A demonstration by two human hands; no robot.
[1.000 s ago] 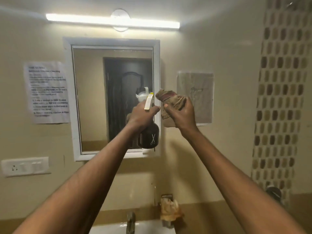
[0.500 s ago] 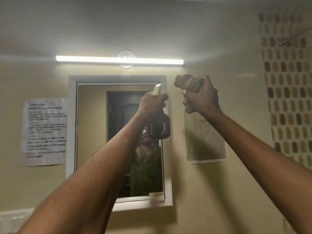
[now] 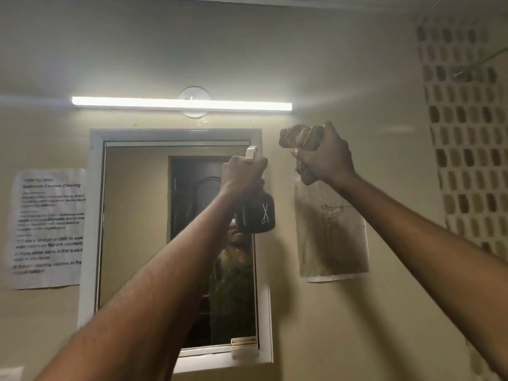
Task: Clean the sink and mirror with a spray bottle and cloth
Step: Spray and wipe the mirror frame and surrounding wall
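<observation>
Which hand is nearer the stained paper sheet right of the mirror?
Right. The right hand, gripping the brown cloth, is just above the stained paper sheet; the left hand is farther left.

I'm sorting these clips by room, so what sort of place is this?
Most likely a bathroom or washroom. A framed mirror hangs under a tube light, a posted notice appears to read "Counter Cleaning", and mosaic tiles cover the right wall.

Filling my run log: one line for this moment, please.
left hand holds spray bottle | right hand grips cloth | mirror ahead
</observation>
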